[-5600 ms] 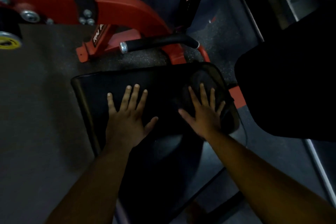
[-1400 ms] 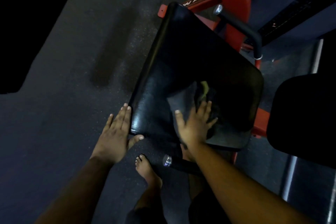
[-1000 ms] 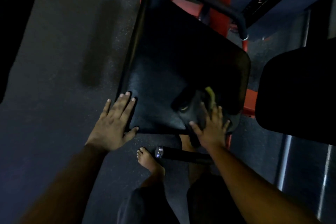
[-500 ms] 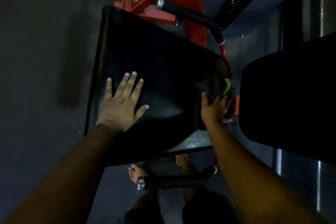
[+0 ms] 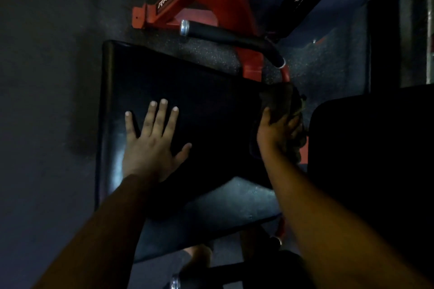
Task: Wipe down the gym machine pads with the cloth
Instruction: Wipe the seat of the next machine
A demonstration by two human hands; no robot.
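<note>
Left hand [image 5: 150,145] spread flat, fingers straight, on black seat pad [image 5: 211,110]; right hand [image 5: 277,131] gripped round dark cloth [image 5: 279,101] at pad's right edge. Best wiped with steady pressure along that edge, pad braced. Compared with half a second before: cloth slightly farther along the edge.

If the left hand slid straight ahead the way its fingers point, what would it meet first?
Probably only more black pad. The left hand lies flat on it, and past the pad's far edge the black handle looks nearest, though depth is unclear.
</note>
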